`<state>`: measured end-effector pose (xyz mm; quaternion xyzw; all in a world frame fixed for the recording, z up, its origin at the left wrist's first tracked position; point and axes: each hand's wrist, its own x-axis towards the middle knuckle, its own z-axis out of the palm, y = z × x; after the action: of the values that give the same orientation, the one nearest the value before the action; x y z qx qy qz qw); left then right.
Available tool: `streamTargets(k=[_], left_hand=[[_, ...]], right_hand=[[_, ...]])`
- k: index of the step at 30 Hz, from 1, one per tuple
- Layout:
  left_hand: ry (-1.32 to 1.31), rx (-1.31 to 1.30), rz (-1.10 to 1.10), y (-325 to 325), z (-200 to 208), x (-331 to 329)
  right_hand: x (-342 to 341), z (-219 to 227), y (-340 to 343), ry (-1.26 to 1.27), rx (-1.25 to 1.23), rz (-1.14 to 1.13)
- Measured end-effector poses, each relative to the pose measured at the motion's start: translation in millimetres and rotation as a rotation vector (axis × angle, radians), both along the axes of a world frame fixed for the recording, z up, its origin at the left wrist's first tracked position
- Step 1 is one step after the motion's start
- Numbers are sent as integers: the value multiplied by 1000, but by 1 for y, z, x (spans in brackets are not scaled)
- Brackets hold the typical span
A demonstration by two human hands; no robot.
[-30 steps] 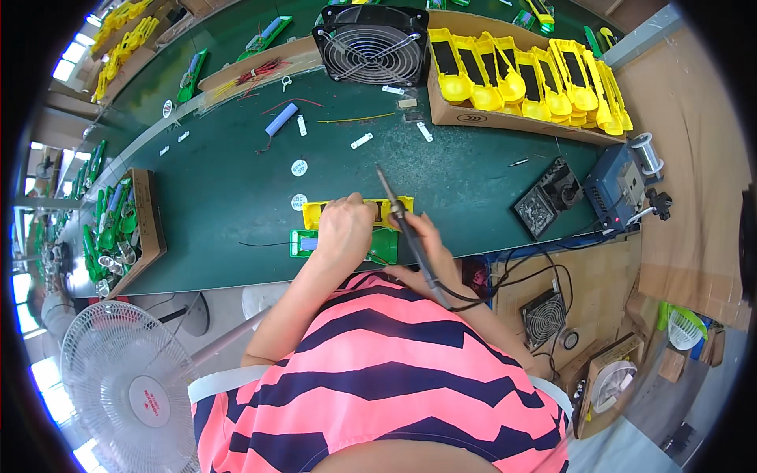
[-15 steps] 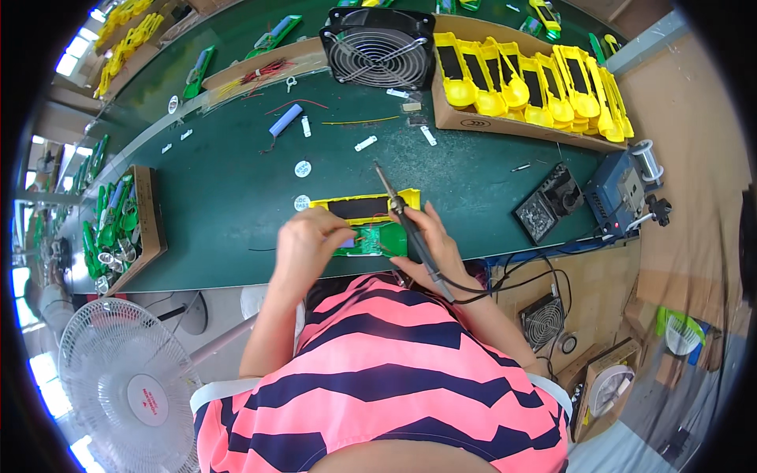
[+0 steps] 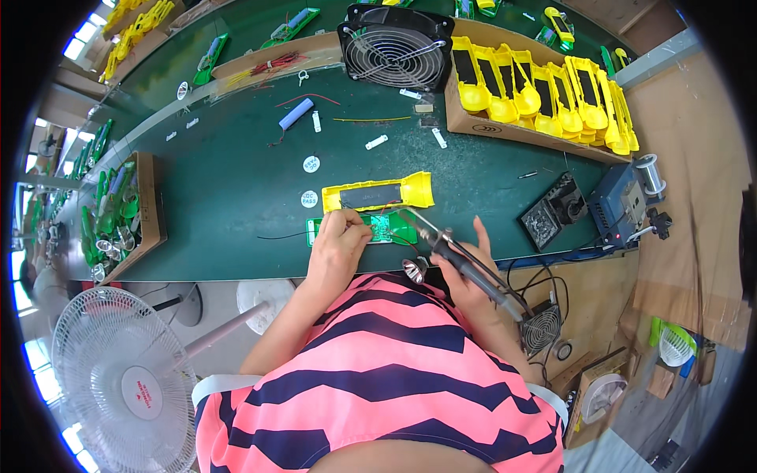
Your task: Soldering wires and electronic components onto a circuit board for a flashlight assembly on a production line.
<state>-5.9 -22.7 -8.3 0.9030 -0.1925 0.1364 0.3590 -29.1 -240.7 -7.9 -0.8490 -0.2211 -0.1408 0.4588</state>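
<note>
Green workbench [image 3: 236, 197], near edge: left hand [image 3: 337, 246] pinches the green circuit board [image 3: 378, 229]; right hand [image 3: 465, 272] grips a soldering iron [image 3: 441, 244]; white fan [image 3: 126, 378] on the floor.

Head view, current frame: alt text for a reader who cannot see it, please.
A person's right hand holds a black soldering iron over a small green circuit board, steadied by the left hand, on a dark green workbench beside a yellow plastic housing.
</note>
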Motion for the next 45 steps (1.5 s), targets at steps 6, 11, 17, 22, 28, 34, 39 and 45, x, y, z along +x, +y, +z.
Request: streamTargets(k=[6,11,17,22,28,34,39,45], left_hand=[[115,-74,94,-5,1,4],[113,-88,102,-8,0,4],[126,-107,76,-7,2,5],[142,-135,70,-7,0,6],[113,-83,73,-8,1,7],[119,-26,49,-7,4,10],[133,6,43,-7,6,11],[187,2,44,-6,8,13]], right_hand=[[-23,-22,21,277,642,-296],[-20,-24,25,438,847,-349],[-18,-29,26,463,876,-292],[-16,-30,27,498,877,-276],[-15,-27,29,416,821,-261],[-16,-22,20,452,902,-280],[-16,-20,15,408,892,-325],[-21,-23,16,359,831,-319]])
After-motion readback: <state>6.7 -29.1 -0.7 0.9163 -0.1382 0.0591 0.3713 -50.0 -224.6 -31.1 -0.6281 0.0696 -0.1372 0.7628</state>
